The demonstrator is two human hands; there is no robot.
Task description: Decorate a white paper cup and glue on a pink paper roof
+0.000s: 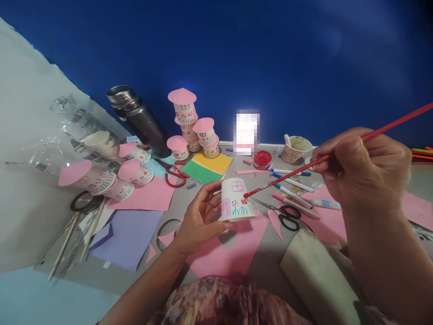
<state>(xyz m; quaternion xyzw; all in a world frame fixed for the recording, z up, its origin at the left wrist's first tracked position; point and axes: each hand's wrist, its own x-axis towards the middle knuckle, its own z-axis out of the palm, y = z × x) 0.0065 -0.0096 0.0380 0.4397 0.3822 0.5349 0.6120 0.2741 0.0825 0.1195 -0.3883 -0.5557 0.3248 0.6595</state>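
My left hand (199, 215) grips an upside-down white paper cup (236, 200) drawn with a pink window, a purple door and green grass. My right hand (363, 168) pinches a long red paintbrush (338, 152). Its red-tipped bristles touch the cup's right side. A small pot of red paint (262, 159) sits behind the cup.
Finished cup houses with pink cone roofs (191, 124) stand stacked at the back, others lie at the left (101, 179). A dark steel flask (138, 118), red scissors (175, 175), black scissors (286, 213), markers (292, 186), a glue tube (325, 204), coloured paper sheets and a paper roll (314, 271) surround the work spot.
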